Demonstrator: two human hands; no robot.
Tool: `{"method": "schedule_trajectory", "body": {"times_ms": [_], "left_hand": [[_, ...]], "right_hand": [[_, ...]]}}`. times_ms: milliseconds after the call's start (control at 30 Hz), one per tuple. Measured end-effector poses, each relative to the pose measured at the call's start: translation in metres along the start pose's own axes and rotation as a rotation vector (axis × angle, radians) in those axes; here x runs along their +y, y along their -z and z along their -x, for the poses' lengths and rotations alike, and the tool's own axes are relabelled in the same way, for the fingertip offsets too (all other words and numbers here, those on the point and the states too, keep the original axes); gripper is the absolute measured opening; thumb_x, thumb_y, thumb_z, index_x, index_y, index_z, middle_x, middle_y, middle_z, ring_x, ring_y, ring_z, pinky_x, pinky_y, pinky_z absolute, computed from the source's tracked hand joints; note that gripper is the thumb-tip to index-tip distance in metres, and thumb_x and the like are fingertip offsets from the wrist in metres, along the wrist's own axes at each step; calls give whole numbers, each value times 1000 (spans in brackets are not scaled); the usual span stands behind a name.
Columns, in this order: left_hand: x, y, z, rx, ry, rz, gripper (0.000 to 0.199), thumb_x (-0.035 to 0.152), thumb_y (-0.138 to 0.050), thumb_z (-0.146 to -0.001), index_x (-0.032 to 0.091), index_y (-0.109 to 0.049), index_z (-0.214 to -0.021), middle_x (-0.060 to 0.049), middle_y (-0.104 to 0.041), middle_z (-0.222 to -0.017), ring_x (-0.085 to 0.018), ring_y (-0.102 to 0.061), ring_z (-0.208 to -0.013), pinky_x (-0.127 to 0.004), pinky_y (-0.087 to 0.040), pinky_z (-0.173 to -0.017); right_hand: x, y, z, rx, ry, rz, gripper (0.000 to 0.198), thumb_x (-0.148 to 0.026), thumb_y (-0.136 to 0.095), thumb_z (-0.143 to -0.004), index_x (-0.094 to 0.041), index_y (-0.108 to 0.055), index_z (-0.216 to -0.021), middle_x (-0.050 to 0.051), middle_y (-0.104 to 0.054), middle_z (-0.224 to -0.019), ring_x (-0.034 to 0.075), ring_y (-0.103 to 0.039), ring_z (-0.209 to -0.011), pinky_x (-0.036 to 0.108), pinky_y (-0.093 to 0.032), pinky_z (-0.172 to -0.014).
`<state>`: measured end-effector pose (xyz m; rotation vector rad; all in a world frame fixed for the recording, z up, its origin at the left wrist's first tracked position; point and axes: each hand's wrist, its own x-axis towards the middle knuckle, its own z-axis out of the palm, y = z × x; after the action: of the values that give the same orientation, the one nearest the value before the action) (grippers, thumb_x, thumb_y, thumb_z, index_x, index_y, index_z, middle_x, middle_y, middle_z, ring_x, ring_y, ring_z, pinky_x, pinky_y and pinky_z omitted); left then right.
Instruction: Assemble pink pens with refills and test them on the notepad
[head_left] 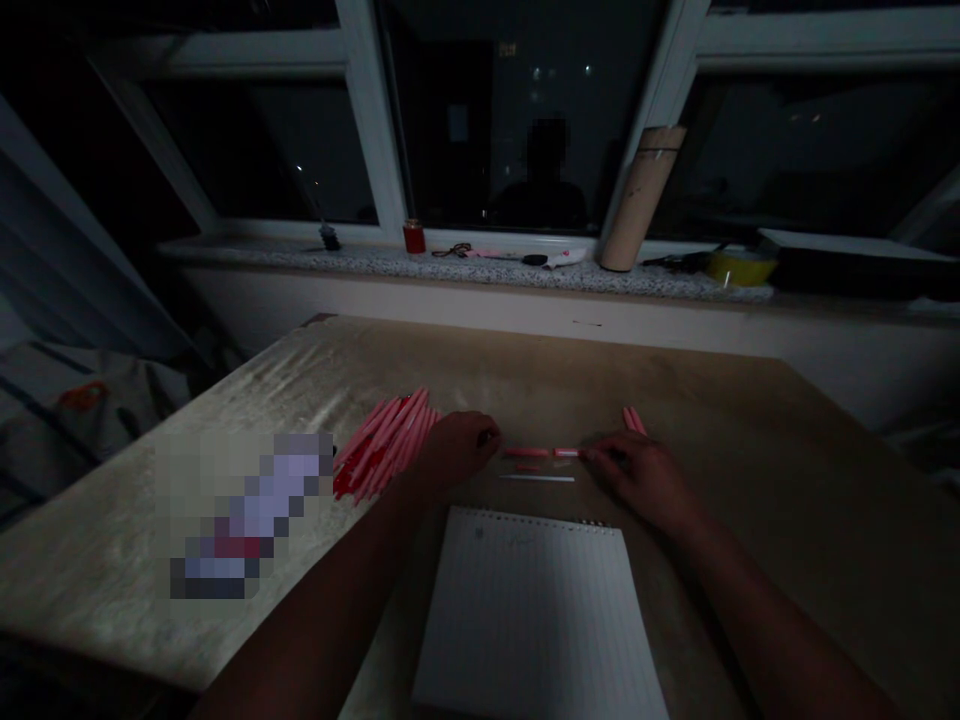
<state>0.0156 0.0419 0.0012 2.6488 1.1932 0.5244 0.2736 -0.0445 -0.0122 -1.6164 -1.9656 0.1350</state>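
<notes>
My right hand (637, 468) pinches the right end of a short pink pen piece (568, 453) with a pale stripe, low over the table. In line with it, to the left, lies a longer pink pen barrel (527, 452). My left hand (463, 445) is curled near that barrel's left end, its fingers closed; whether anything is in them is too dark to see. Just below lie a small red piece (527, 468) and a thin white pen refill (537, 478). A pile of pink pens (390, 440) lies left of my left hand, partly hidden by it.
A lined spiral notebook (532, 610) lies between my forearms. Two pink pens (634, 419) lie beyond my right hand. On the left is a blurred-out object (255, 515). The windowsill (465, 268) carries a tall tube (643, 200), a red jar (414, 237) and yellow tape (741, 267).
</notes>
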Motion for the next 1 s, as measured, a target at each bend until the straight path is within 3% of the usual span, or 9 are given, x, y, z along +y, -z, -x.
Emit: {"method": "schedule_trajectory", "body": {"times_ms": [367,533,733,867,1000], "left_hand": [[9,-3,1,-72,-37,-8,24,36,-48,-84,19,-65,-86,-2,-66,-82,-15,-58,-74,-24,-39,-63],[10,-3,1,-74,-38,-14,28,40,-47,-85,18,-65,-84,-3,-66,-80,-14,-58,-71,-24,-38,-61],[11,-4,2,-94,-42,-20,27,38,-47,-85,18,-65,-85,-3,-65,-80,-14,-57,-71,-23,-38,-63],[11,-5,1,-114,-37,-29,28,39,-47,-85,18,-65,-86,-3,-65,-80,-15,-57,-72,-24,-39,-65],[14,-8,1,-152,-46,-39,24,35,-48,-84,20,-65,-90,-3,-65,-84,-16,-58,-76,-25,-40,-66]], "right_hand": [[-7,-6,-2,-36,66,13,16,-26,-52,-84,-22,-67,-86,4,-68,-82,19,-62,-80,39,-41,-89],[-3,-4,-1,65,37,20,20,-28,-48,-86,-20,-66,-85,5,-68,-81,19,-63,-77,43,-35,-97],[10,-6,2,186,-67,70,22,-27,-46,-84,-16,-65,-89,11,-68,-92,26,-60,-96,41,-44,-87],[8,-7,1,173,-13,55,19,-27,-49,-83,-19,-66,-87,8,-69,-87,23,-62,-86,43,-42,-89],[-2,-8,-2,88,82,99,16,-28,-52,-84,-23,-67,-84,4,-68,-81,21,-61,-79,48,-32,-96]]}}
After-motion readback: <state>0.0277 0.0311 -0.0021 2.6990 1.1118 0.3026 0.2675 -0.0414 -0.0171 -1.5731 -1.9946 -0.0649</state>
